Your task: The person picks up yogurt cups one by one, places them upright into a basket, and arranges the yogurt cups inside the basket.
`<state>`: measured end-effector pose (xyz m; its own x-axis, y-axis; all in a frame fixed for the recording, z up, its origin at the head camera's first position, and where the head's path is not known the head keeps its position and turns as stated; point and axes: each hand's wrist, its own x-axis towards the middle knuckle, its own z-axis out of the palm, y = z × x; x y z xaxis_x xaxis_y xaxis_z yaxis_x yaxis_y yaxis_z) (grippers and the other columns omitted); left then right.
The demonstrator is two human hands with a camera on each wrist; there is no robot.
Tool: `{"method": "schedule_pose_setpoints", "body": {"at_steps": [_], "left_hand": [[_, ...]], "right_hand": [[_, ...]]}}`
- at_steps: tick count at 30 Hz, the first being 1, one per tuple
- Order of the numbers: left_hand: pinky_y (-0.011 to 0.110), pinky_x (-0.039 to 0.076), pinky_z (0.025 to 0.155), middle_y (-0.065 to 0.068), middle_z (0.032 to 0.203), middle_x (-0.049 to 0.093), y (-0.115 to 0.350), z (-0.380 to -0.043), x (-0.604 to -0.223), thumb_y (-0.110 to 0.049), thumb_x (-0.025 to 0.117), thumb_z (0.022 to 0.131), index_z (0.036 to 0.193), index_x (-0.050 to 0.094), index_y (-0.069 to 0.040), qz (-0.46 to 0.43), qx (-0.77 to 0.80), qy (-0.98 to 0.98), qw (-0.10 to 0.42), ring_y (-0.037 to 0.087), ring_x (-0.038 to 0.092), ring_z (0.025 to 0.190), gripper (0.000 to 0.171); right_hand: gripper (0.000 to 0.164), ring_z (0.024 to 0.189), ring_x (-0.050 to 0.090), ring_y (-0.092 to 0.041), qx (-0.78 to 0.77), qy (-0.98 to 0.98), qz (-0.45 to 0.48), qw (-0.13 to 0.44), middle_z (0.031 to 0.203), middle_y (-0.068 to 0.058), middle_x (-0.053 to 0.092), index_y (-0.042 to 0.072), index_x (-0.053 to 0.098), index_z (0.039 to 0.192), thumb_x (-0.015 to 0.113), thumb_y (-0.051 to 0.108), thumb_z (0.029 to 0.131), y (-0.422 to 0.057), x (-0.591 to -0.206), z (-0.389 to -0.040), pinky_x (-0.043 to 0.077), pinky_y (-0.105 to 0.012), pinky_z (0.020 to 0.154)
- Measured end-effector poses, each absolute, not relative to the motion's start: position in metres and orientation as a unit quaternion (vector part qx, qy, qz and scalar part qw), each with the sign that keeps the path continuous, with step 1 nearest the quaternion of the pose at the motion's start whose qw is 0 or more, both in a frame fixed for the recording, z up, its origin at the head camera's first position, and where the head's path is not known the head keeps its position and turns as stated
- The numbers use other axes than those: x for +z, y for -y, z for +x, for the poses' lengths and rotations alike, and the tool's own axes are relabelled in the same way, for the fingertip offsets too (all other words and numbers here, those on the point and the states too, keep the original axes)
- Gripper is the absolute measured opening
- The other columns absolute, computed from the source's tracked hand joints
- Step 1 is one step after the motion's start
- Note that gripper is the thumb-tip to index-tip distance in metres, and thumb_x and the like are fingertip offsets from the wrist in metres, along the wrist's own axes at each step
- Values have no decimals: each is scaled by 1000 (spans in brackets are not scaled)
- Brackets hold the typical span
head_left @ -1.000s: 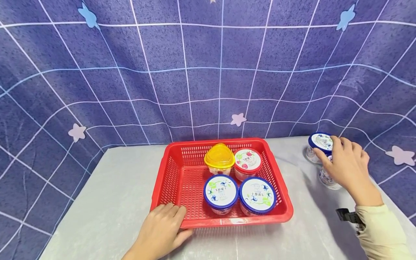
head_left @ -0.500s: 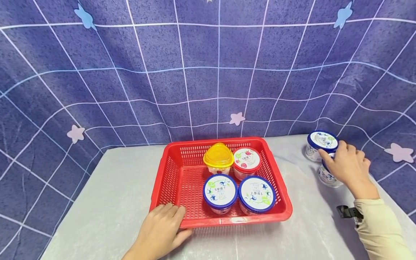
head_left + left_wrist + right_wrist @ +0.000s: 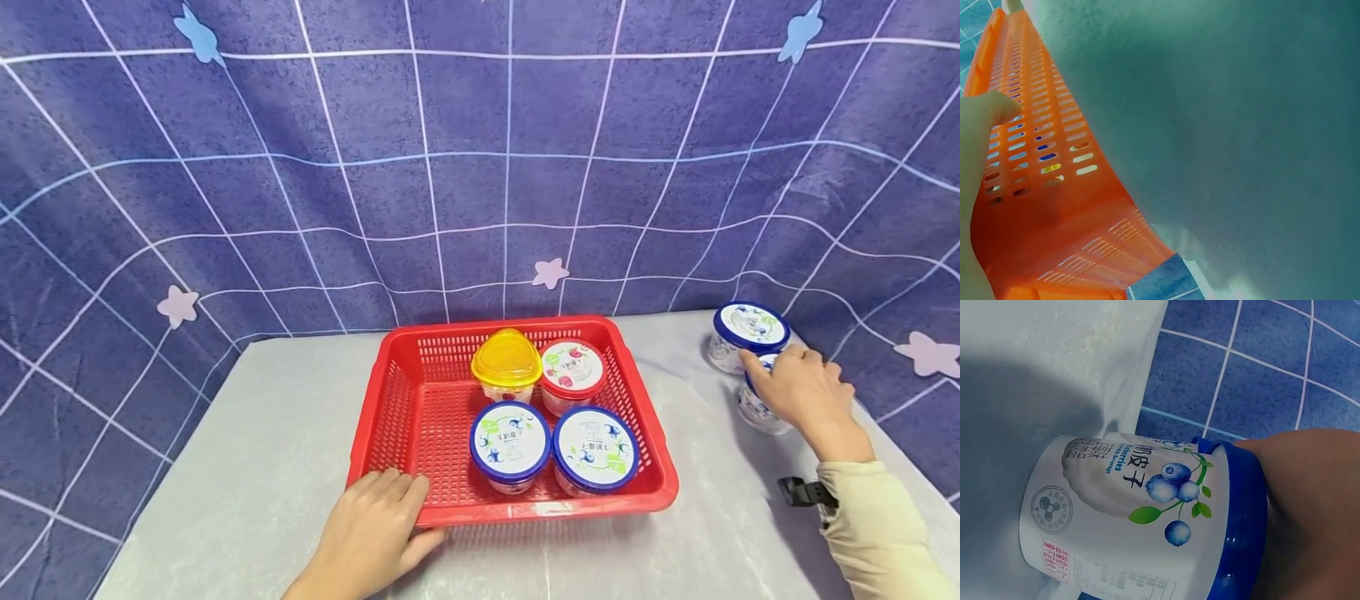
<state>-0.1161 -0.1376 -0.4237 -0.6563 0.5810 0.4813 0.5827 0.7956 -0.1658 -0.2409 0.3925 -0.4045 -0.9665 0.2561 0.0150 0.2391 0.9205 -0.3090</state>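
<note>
My left hand (image 3: 375,525) grips the near left rim of a red perforated plastic basket (image 3: 364,417), fingers over the edge and thumb outside. In the left wrist view the thumb (image 3: 1004,109) lies against the slotted wall. At the far right, my right hand (image 3: 810,400) holds the blue lid of the nearer blueberry-labelled cup (image 3: 759,410) from above, covering much of it. In the right wrist view this white cup (image 3: 1129,512) stands upright on the table, the hand at its lid. Another blue-lidded cup (image 3: 750,325) stands right behind it.
Inside the basket are two blue-lidded cups (image 3: 510,442), a red-lidded cup (image 3: 572,367) and a yellow-lidded heart-shaped cup (image 3: 507,362), toward the right side. The basket stands on a grey table (image 3: 277,417), backed by a purple-blue grid curtain (image 3: 465,192).
My right hand has shifted slightly down and right, off the rear cup's lid and onto the nearer cup's lid. The left hand and basket stay in place.
</note>
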Motion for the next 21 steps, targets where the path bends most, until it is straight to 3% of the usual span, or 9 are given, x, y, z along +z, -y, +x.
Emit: {"method": "schedule_pose_setpoints", "body": {"at_steps": [9,21], "left_hand": [[32,43,57,-4,62,52,139,-118,-424,-56,80,68,78,52,-14,-329,-10,902,280,16,50,58,51],[31,43,57,-4,61,52,138,-116,-423,-55,81,68,77,52,-15,-326,-7,906,272,16,52,58,51]], "right_hand": [[109,104,35,-70,142,981,-133,18,111,-51,35,-32,27,126,31,72,93,-389,-405,-240,33,-76,75],[111,102,35,-69,134,986,-103,10,109,-48,35,-30,28,125,52,71,87,-395,-407,-237,37,-73,71]]}}
